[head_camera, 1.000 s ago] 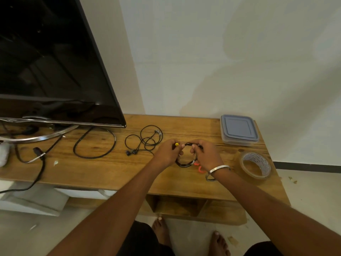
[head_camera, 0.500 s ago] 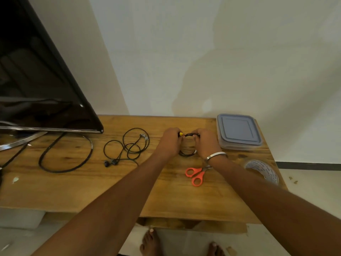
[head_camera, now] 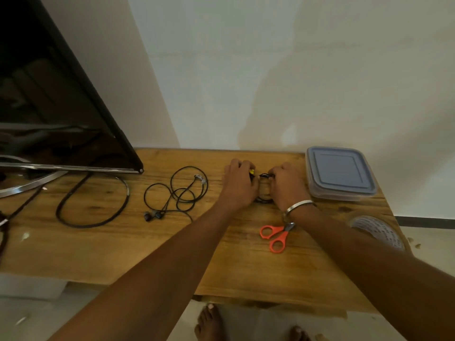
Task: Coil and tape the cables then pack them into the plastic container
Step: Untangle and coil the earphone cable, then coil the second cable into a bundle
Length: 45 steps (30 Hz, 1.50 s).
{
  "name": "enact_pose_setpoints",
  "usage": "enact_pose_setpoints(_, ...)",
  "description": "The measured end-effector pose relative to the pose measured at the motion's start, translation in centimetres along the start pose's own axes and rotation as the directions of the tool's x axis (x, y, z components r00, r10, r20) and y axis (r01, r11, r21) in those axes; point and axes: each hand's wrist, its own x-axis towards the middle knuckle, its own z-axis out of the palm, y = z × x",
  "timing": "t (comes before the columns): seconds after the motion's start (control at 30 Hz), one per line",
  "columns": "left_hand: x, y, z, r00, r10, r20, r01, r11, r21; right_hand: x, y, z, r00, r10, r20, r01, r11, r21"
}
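Right now both hands pinch a small black cable coil (head_camera: 264,190) over the desk (head_camera: 152,244). Left grip (head_camera: 240,184) holds its yellow-tipped end, right grip (head_camera: 286,187) the other side.

Coiled black cable (head_camera: 263,199) on table, lidded plastic container (head_camera: 341,173) rightward

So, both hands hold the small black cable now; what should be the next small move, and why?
Probably keep the left hand gripping the coiled black cable and free the right hand for the tape roll. The coil looks wound but untaped, and the container is shut.
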Motion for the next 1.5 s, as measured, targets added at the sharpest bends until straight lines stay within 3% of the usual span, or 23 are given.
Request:
enact_pose_setpoints(0.17, -0.3, 0.1, -1.3, 1.0, -0.016, 0.012, 0.017, 0.998, -0.059, -0.2, -0.2, -0.6, 1.0, -0.009, 0.014, 0.009, 1.0, 0.006)
enact_pose_setpoints(0.47, -3.6, -4.0, -8.1, 0.996, 0.083, -0.024, -0.084, 0.994, -0.074, -1.9, -3.0, -3.2, 0.998, -0.054, -0.039, 0.055, 0.998, 0.019)
enact_pose_setpoints(0.7, -9.5, -8.8, -12.5, 0.999, -0.039, 0.025, 0.042, 0.995, -0.088, -6.5, -7.9, -2.9, 0.989, -0.14, 0.051, 0.137, 0.989, 0.063)
enact_pose_setpoints(1.0, -15.6, -10.3, -11.3, 0.988, -0.117, 0.102, 0.126, 0.988, -0.085, -12.2, -13.2, -0.2, 0.896, -0.319, 0.309, 0.307, 0.947, 0.088)
enact_pose_setpoints(1.5, -17.6, -11.6, -10.1, 0.997, -0.065, 0.05, 0.072, 0.985, -0.157, -11.6, -14.8, 2.6, 0.86, -0.422, 0.287, 0.445, 0.895, -0.015)
